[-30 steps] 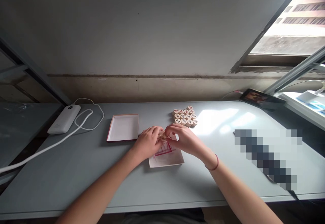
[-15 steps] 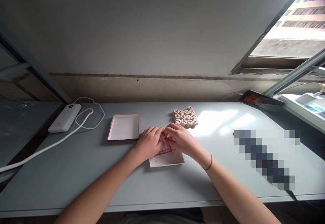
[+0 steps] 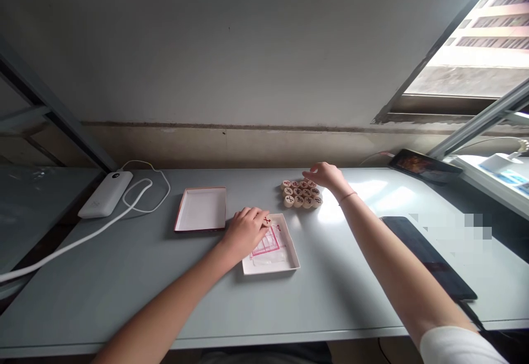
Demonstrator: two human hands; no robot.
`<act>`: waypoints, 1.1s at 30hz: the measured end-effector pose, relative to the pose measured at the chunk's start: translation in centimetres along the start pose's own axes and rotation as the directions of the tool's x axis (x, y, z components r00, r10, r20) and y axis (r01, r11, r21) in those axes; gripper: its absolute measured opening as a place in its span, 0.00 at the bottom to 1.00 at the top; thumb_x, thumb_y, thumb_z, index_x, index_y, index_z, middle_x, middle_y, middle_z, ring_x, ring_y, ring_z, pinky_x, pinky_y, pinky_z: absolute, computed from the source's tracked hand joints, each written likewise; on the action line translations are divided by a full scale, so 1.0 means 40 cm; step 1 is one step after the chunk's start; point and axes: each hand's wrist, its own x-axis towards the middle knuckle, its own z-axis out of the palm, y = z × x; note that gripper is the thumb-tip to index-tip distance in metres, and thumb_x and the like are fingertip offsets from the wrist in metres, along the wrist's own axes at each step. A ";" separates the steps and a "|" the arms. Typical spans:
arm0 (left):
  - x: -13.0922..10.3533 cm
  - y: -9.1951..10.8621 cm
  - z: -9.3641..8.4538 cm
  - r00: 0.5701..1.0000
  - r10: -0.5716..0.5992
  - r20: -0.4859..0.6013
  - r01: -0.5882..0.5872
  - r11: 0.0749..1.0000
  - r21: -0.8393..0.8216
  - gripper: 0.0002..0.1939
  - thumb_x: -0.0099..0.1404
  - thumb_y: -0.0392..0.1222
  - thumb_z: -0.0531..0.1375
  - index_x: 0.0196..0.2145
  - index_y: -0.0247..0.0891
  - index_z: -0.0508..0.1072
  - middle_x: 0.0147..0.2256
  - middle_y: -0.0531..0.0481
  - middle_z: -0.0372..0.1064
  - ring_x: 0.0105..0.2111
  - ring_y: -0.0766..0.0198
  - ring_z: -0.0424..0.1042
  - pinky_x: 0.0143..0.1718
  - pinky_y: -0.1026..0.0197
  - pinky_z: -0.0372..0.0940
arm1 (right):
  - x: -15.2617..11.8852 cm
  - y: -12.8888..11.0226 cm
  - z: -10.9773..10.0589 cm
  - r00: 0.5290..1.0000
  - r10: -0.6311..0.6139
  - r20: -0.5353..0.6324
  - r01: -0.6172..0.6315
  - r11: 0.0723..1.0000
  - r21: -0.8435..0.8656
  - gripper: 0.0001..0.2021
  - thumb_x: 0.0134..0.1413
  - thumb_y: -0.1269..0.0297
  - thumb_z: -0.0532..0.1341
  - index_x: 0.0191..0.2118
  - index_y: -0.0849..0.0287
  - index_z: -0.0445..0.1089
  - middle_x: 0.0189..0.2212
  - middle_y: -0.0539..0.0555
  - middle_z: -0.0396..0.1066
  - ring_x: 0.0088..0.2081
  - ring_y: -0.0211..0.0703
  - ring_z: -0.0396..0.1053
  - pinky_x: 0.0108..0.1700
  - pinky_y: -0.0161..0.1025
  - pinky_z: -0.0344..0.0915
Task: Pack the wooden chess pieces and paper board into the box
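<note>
A white box tray (image 3: 270,266) lies in front of me with a clear plastic sheet bearing red lines inside. Over its back left corner, my left hand (image 3: 247,231) is closed on a round wooden piece (image 3: 266,221) with a red character. Several more round wooden pieces (image 3: 298,201) stand stacked in rows behind the tray. My right hand (image 3: 324,175) is at the back right of this stack, thumb and finger curled at a piece there; whether it grips one is hidden.
Left of the tray lies a shallow box lid (image 3: 201,210). A power bank (image 3: 106,194) with a looping white cable sits at the far left. On the right are a dark tablet (image 3: 430,256) and a propped phone (image 3: 425,164).
My right hand has left the tray and my left hand and moved back and right to the stack. My left hand has stayed at the tray, its piece now showing.
</note>
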 end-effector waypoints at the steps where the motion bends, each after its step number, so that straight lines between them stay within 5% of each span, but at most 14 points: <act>1: -0.001 0.001 0.000 1.000 0.001 -0.002 -0.001 1.000 -0.002 0.16 0.66 0.38 0.57 0.51 0.38 0.68 0.44 0.46 0.71 0.44 0.56 0.69 0.47 0.53 0.66 | 0.012 -0.004 0.002 0.998 0.011 0.069 -0.009 1.000 -0.020 0.12 0.48 0.58 0.61 0.34 0.61 0.75 0.28 0.59 0.74 0.33 0.49 0.71 0.30 0.38 0.61; 6: -0.004 0.008 -0.009 1.000 0.002 0.003 -0.002 1.000 -0.012 0.25 0.66 0.46 0.57 0.58 0.34 0.62 0.47 0.42 0.71 0.47 0.52 0.69 0.48 0.48 0.65 | 0.036 -0.035 0.011 0.991 0.010 0.133 -0.004 0.999 -0.046 0.02 0.39 0.69 0.64 0.24 0.61 0.74 0.21 0.58 0.72 0.28 0.49 0.71 0.27 0.37 0.60; 10: -0.004 0.006 -0.030 0.992 0.058 -0.113 -0.061 0.998 -0.020 0.24 0.68 0.47 0.55 0.59 0.38 0.61 0.49 0.41 0.69 0.50 0.52 0.68 0.50 0.47 0.65 | 0.010 -0.055 -0.008 0.999 -0.019 0.031 0.019 1.000 -0.009 0.07 0.43 0.70 0.61 0.31 0.62 0.76 0.27 0.60 0.75 0.34 0.52 0.73 0.31 0.38 0.63; 12: -0.001 0.006 -0.043 0.980 0.079 -0.183 -0.090 0.995 -0.051 0.21 0.69 0.45 0.54 0.59 0.41 0.61 0.50 0.42 0.67 0.50 0.53 0.68 0.50 0.49 0.65 | -0.035 -0.067 -0.024 0.992 -0.105 -0.065 0.114 0.984 0.139 0.09 0.48 0.67 0.60 0.36 0.60 0.76 0.33 0.59 0.76 0.38 0.50 0.73 0.35 0.38 0.65; 15: 0.007 0.015 -0.055 0.969 0.064 -0.237 -0.098 0.986 -0.135 0.20 0.70 0.43 0.53 0.59 0.43 0.60 0.51 0.43 0.65 0.50 0.55 0.69 0.49 0.52 0.67 | -0.141 -0.086 -0.041 0.950 -0.311 -0.013 0.270 0.802 0.533 0.13 0.48 0.58 0.63 0.39 0.58 0.75 0.36 0.56 0.77 0.38 0.47 0.74 0.35 0.38 0.68; 17: 0.015 0.028 -0.055 0.966 0.044 -0.256 -0.097 0.975 -0.200 0.23 0.69 0.44 0.55 0.60 0.43 0.58 0.53 0.42 0.63 0.49 0.56 0.70 0.48 0.54 0.69 | -0.217 -0.098 -0.043 0.874 -0.459 0.157 0.205 0.643 0.738 0.17 0.47 0.54 0.65 0.42 0.58 0.74 0.36 0.56 0.76 0.37 0.47 0.74 0.36 0.39 0.70; 20: 0.023 0.051 -0.049 0.964 0.046 -0.262 -0.121 0.953 -0.277 0.21 0.69 0.44 0.56 0.58 0.43 0.61 0.51 0.44 0.64 0.42 0.60 0.73 0.44 0.56 0.71 | -0.298 -0.109 -0.035 0.810 -0.553 0.195 0.137 0.502 0.854 0.18 0.45 0.53 0.67 0.39 0.59 0.73 0.35 0.56 0.76 0.39 0.47 0.74 0.40 0.42 0.72; 28: 0.013 0.068 -0.033 0.968 0.014 -0.251 -0.094 0.947 -0.307 0.09 0.68 0.39 0.56 0.45 0.41 0.71 0.43 0.48 0.66 0.32 0.67 0.72 0.37 0.62 0.70 | -0.302 -0.080 -0.006 0.902 -0.386 0.191 -0.013 0.418 0.908 0.24 0.40 0.47 0.69 0.39 0.61 0.71 0.33 0.55 0.73 0.34 0.44 0.74 0.38 0.44 0.74; 33: 0.017 0.077 -0.012 0.978 0.133 -0.160 -0.131 0.991 0.022 0.05 0.67 0.36 0.56 0.37 0.40 0.72 0.40 0.49 0.69 0.37 0.61 0.72 0.42 0.57 0.70 | -0.301 -0.061 -0.004 0.924 -0.362 0.123 0.047 0.426 0.903 0.21 0.46 0.49 0.67 0.40 0.59 0.71 0.35 0.55 0.73 0.36 0.46 0.73 0.41 0.46 0.73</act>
